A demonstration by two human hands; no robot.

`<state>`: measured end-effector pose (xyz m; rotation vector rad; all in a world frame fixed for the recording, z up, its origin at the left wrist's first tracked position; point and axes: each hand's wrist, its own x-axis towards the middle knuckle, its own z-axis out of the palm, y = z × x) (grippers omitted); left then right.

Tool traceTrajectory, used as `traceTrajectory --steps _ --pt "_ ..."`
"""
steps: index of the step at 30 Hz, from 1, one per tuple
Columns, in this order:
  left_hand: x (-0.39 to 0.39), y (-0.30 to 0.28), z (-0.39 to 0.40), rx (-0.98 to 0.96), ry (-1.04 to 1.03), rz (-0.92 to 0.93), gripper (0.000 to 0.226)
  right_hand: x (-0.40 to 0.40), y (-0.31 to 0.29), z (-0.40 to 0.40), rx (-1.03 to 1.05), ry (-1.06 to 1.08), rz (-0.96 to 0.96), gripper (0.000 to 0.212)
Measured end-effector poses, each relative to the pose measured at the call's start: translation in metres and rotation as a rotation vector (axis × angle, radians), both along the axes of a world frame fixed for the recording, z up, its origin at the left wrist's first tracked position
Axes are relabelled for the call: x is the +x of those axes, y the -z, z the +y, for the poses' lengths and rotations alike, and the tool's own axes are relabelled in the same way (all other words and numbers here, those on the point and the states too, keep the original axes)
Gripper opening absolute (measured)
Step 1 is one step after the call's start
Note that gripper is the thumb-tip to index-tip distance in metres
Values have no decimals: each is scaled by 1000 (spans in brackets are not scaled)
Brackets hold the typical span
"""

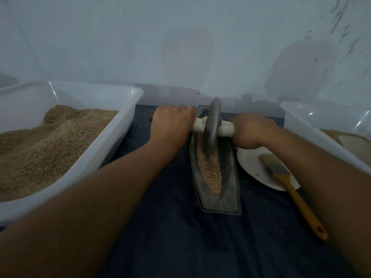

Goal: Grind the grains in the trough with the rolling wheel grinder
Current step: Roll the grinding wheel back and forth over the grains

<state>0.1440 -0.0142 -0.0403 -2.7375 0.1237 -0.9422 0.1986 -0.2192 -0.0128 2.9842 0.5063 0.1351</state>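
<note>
Grey wheel (211, 125) mid-frame in trough (228, 189); left hand (172, 122), right hand (250, 130) wrap axle ends. Press evenly, roll through grains (210, 169), wheel upright.

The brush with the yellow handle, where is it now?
In the head view, the brush lies at the right, bristles on the white plate, beside the trough, under the right forearm.

Dark cloth (170, 227) carries trough (230, 199), two tubs (112, 141) (313, 125), plate (251, 167).
</note>
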Motion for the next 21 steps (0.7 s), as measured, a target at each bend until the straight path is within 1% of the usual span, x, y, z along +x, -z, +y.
traceTrajectory --steps 2,4,7,9,13,17,21 --pt "7 -5 0 16 -18 26 16 9 -7 3 -20 -14 119 25" --pt "12 -8 1 -5 -24 55 15 13 -13 4 -20 -10 198 25" --pt "15 -9 1 -46 -31 100 18 15 -18 7 -25 -6 225 32" --pt "14 -9 1 -61 -30 114 20 13 -19 7 -17 -5 213 32" --pt "5 -5 -3 -12 -21 33 17 5 -8 0 1 -15 104 26" --pt "-13 3 -4 -20 28 -53 17 -15 8 -5 81 -1 -105 22" --pt "-36 13 -5 -32 57 -115 20 -38 24 -8 143 -38 -315 22"
